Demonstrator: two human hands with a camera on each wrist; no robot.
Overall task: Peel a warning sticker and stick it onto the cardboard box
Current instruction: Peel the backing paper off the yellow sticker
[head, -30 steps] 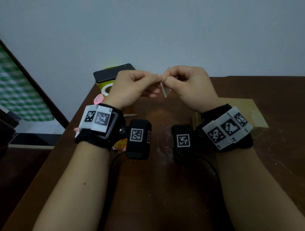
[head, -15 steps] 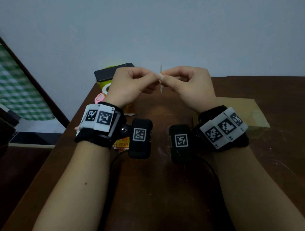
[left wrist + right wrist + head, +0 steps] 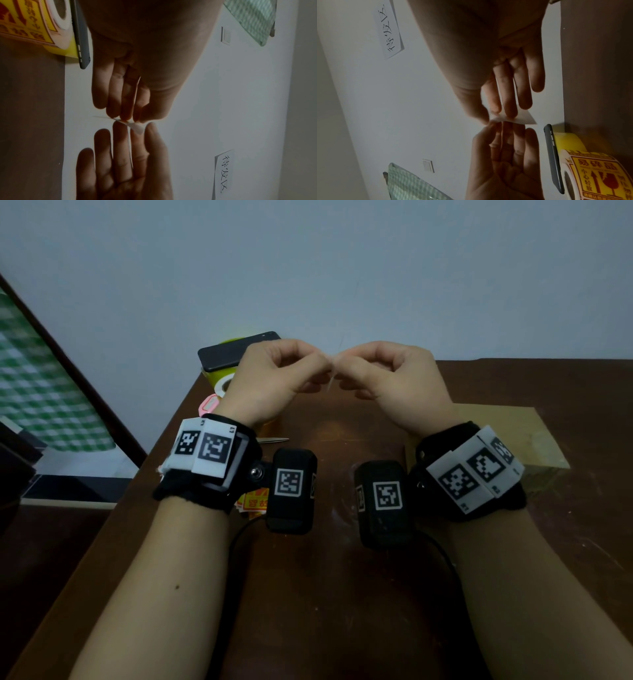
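Sticker (image 3: 513,119), seen edge-on, is pinched between the fingertips of the left hand (image 3: 270,381) and right hand (image 3: 394,378), raised together. Beyond the left hand, a roll of warning labels (image 3: 597,175) reads "易碎品" and "小心轻放"; the cardboard box (image 3: 507,433) lies beneath the right wrist.

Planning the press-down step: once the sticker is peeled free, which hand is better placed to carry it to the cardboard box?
Probably the right hand. The cardboard box lies on the table just beyond the right wrist, while the left hand is on the far side. Both pinch the sticker.
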